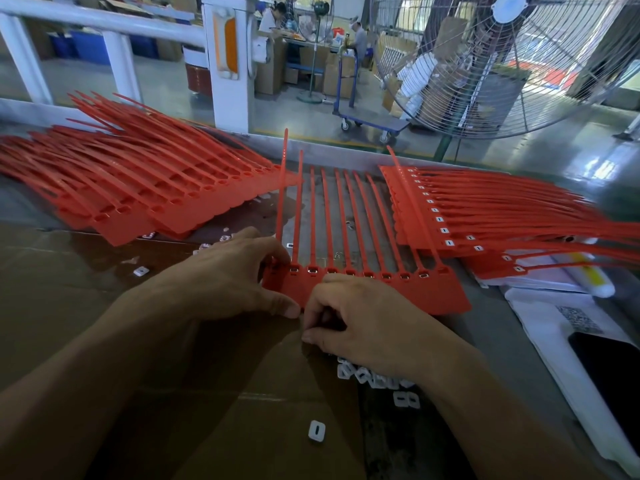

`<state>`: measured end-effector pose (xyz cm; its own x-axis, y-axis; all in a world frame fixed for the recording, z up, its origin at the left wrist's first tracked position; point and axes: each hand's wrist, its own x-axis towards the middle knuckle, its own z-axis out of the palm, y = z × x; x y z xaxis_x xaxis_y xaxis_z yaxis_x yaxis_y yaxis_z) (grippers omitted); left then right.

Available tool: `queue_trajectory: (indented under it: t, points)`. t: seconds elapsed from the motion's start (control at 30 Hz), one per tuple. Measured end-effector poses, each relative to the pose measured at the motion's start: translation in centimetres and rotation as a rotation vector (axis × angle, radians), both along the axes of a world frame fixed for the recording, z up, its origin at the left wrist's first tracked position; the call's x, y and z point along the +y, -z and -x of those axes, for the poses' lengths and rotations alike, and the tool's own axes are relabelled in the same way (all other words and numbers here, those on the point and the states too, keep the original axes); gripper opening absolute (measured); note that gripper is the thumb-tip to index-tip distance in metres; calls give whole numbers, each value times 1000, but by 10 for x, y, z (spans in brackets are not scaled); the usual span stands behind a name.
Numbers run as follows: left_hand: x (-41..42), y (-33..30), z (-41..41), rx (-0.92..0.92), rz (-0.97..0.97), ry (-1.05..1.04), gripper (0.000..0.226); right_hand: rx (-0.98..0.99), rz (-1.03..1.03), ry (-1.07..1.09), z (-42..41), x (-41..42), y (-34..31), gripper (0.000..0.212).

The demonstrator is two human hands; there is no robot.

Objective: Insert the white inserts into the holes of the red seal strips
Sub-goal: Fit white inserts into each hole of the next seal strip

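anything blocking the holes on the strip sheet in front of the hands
Nothing visible does. The holes along the red seal strip sheet lie open from above; the right hand and left hand rest at its near-left edge.

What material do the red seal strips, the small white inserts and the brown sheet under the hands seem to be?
Red seal strips: probably moulded plastic, smooth and slightly glossy; the thin tails bend and curve upward.
White inserts: likely hard plastic, matte white, each with a clean slot.
Brown sheet: looks like cardboard, dull brown with a fold line.
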<state>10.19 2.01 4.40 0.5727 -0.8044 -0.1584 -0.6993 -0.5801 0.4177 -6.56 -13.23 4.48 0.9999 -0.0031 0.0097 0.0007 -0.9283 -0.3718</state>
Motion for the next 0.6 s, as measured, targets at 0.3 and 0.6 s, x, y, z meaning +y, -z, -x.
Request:
queue_trajectory:
  t: [0.3, 0.6]
  points:
    - [1, 0, 0, -29, 3, 15, 92, -67, 115, -76, 2, 5, -2, 11]
    - [1, -2, 3, 0, 17, 6, 90, -136, -160, 92, 1, -6, 4, 12]
